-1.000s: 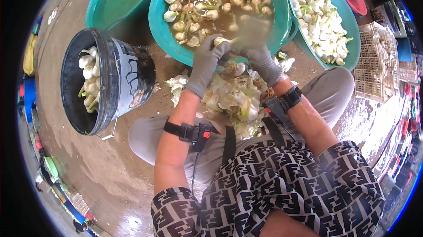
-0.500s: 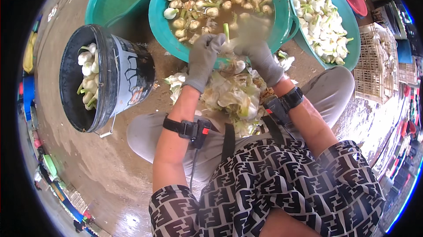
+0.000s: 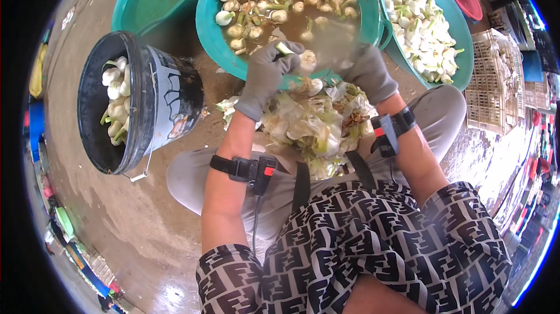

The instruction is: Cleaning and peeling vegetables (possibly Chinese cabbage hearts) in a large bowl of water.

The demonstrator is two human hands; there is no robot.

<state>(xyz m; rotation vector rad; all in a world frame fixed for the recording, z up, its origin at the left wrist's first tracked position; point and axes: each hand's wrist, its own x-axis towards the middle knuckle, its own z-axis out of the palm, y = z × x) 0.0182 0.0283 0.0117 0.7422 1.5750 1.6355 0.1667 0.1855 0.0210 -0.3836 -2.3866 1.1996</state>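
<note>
Bulbs filled the black bucket [image 3: 137,104] at the left of the frame, white and trimmed. Right of it, just above centre, the gloved left hand [image 3: 269,74] curled around a white bulb [image 3: 305,60] with a green stalk, held over the rim of the teal basin [image 3: 221,45]. The gloved right hand [image 3: 364,69], blurred, sat just beside that bulb; whether it pinched anything could not be told. Peelings [image 3: 315,127] lay piled below both hands. Another teal basin [image 3: 461,51] of bulbs stood at the upper right.

I'm looking at an outdoor market workspace: teal basins [image 3: 213,34] holding white bulbs, plastic crates [image 3: 496,80] sitting on wet concrete.
</note>
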